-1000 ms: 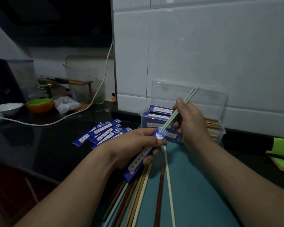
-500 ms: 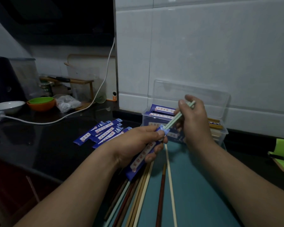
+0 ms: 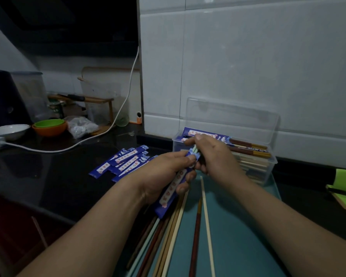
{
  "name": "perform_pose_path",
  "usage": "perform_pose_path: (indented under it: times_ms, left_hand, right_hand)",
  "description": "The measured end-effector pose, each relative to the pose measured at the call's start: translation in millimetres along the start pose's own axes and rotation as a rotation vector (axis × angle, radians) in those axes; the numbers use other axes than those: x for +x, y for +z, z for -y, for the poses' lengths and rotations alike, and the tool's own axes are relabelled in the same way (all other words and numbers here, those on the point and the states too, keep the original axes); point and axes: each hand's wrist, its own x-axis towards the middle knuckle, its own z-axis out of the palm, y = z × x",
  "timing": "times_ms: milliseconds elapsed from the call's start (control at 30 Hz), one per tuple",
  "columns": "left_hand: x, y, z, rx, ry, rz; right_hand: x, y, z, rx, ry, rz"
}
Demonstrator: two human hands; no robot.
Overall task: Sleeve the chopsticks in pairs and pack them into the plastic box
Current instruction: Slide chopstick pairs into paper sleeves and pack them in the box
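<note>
Left hand (image 3: 164, 172) grips blue sleeve (image 3: 173, 188), held over mat (image 3: 238, 216) just in front of box (image 3: 274, 161). Right hand (image 3: 214, 156) pinches green pair (image 3: 195, 149), only a short stub showing above the sleeve mouth. Likely risk: a hard final push could split or buckle the sleeve's closed end, and uneven tips could snag at the mouth.

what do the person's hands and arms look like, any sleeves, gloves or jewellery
The left hand and right hand wear no gloves, and no ring shows on the fingers in view. The left forearm and right forearm are bare down to the picture's edge: no sleeve, watch or bracelet. The light is too dim for fine marks.
</note>
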Motion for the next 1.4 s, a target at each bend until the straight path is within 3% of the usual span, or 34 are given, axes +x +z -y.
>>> perform_pose_path:
  times_ms: [300, 433, 600, 733, 867, 1033, 1400]
  left_hand:
    - [4, -3, 2, 0.066, 0.02, -0.097]
    - [2, -5, -3, 0.156, 0.016, -0.231]
    - [7, -6, 1, 0.169, 0.117, -0.54]
    - [11, -4, 8, 0.298, 0.144, -0.555]
    - [13, 0, 13, 0.391, 0.133, -0.487]
    - [14, -1, 14, 0.438, 0.14, -0.473]
    - [17, 1, 19, 0.543, 0.095, -0.444]
  right_hand:
    - [6, -1, -2, 0.076, 0.027, 0.019]
    - [16, -14, -4, 0.054, -0.001, -0.266]
    - [29, -33, -9, 0.055, -0.041, -0.556]
    - [35, -47, -8, 0.009, -0.012, -0.726]
    - [37, -52, -20, -0.107, 0.091, -0.645]
    - [32, -55, -18, -0.487, 0.152, -0.524]
    - [32, -54, -26, -0.576, 0.011, -0.501]
